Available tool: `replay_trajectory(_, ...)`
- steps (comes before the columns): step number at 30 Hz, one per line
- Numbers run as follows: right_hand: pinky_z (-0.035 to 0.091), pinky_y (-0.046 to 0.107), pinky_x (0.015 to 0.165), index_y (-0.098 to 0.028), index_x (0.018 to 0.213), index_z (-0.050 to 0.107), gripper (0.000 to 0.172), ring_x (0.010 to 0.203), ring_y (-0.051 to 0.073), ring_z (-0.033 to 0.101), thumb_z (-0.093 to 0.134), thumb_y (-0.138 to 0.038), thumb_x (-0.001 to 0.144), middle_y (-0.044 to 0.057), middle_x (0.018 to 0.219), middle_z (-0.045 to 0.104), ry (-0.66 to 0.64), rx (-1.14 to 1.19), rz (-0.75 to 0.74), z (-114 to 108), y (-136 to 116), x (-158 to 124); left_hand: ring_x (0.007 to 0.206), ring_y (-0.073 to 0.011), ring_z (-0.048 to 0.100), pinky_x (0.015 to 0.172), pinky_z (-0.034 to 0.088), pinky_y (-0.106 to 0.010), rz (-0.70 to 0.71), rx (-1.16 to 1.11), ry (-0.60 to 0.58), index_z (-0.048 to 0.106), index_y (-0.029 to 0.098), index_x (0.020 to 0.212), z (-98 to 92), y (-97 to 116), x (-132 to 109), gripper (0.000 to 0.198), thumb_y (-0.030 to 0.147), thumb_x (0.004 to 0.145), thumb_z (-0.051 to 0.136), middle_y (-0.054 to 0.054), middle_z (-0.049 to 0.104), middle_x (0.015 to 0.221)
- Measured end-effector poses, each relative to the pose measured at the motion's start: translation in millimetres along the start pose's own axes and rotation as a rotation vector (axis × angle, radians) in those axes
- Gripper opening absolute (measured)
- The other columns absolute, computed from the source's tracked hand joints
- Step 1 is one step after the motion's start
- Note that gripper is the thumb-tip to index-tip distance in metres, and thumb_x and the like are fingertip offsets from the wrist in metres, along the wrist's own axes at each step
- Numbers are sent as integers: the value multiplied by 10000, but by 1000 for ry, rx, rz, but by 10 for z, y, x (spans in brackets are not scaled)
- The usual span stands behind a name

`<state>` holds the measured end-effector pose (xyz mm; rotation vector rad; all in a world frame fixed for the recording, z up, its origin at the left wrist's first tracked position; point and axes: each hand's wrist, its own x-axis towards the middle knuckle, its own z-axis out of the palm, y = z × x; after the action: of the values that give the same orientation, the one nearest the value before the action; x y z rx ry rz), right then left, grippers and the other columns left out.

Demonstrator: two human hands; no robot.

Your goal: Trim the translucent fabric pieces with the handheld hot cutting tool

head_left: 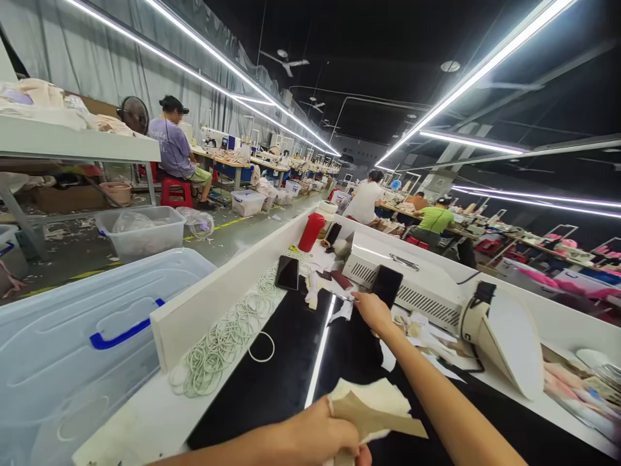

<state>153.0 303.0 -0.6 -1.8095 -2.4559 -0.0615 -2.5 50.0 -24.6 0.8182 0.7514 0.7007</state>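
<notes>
My left hand is closed around a small stack of cream and tan fabric pieces at the bottom middle of the view. Stretched out beyond it, my right hand has its fingertips pressed together over the black work surface. A thin, shiny thing lies at those fingertips, too small to name. Just below them is a white scrap. A dark phone-like slab stands close to the right of that hand, against a white machine housing.
Pale green elastic rings are heaped along the left, with a single ring on the black surface. Behind are a dark tablet and a red cylinder. A white lamp-like shade stands right; a lidded plastic bin stands left.
</notes>
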Motion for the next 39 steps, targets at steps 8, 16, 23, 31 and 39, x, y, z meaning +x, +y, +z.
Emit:
replay_trajectory(8, 558, 441, 904, -173, 1238, 603, 335, 1073, 226, 642, 621, -358, 959, 93, 1254, 624, -28, -297, -41, -43, -25, 7, 424, -75, 425, 446, 361, -185, 34, -17, -87, 649, 168, 1095, -11, 142, -83, 346, 312, 808, 520, 19, 567, 606)
replay_trajectory(16, 565, 431, 889, -177, 1241, 602, 328, 1044, 215, 653, 615, -353, 964, 85, 1229, 637, -41, -450, -321, -784, -171, -120, 501, -139, 571, 494, 438, -226, 14, -76, -150, 587, 167, 1111, -10, 15, 85, 348, 383, 842, 539, -23, 637, 636)
replay_trajectory(23, 550, 427, 916, -176, 1146, 646, 246, 1034, 202, 652, 611, -340, 967, 79, 1188, 658, -98, -607, -676, -846, -683, -486, 570, -174, 656, 516, 537, -299, 37, -165, -200, 620, 129, 1082, -70, -6, 158, 421, 407, 771, 679, -77, 676, 792)
replay_trajectory(31, 558, 415, 895, -159, 1146, 643, 254, 1014, 201, 658, 616, -335, 965, 86, 1166, 663, -61, -545, -709, -698, -924, -726, 557, -144, 650, 472, 486, -228, 59, -127, -164, 667, 132, 1153, -59, 3, 144, 440, 446, 845, 656, -92, 698, 823)
replay_trajectory(39, 505, 363, 815, -167, 1106, 673, 271, 852, 195, 640, 535, -361, 977, 66, 920, 690, 163, 17, -452, -994, -805, -1031, 639, -139, 660, 506, 510, -232, 84, -128, -107, 659, 161, 1119, -30, 48, 65, 311, 351, 877, 615, -91, 685, 997)
